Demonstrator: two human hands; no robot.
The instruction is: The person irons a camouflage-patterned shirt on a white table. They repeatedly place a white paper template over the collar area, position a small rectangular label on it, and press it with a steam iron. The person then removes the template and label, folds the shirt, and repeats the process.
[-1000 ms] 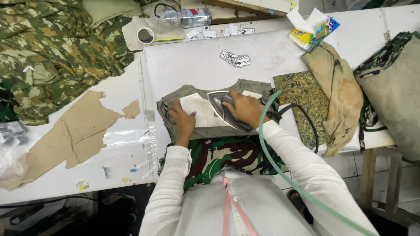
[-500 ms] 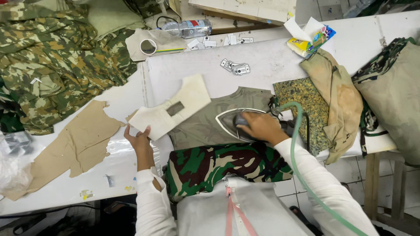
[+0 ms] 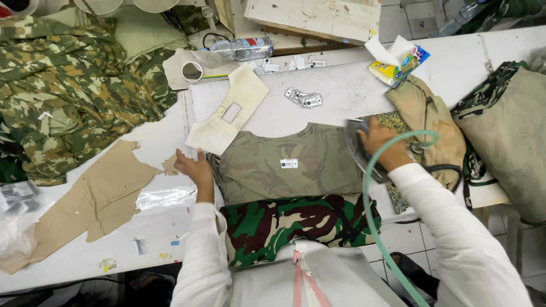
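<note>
The right hand [image 3: 382, 146] is closed around the handle of a steam iron [image 3: 361, 152], at the right edge of the olive fabric panel [image 3: 284, 165] lying flat at the table's near centre. A green hose [image 3: 375, 199] runs from the iron toward the near right. The left hand [image 3: 194, 169] rests open, fingers spread, at the panel's left edge, just below a cream cardboard template [image 3: 227, 116] with a rectangular cutout. Small tags [image 3: 304, 98] lie farther back
</note>
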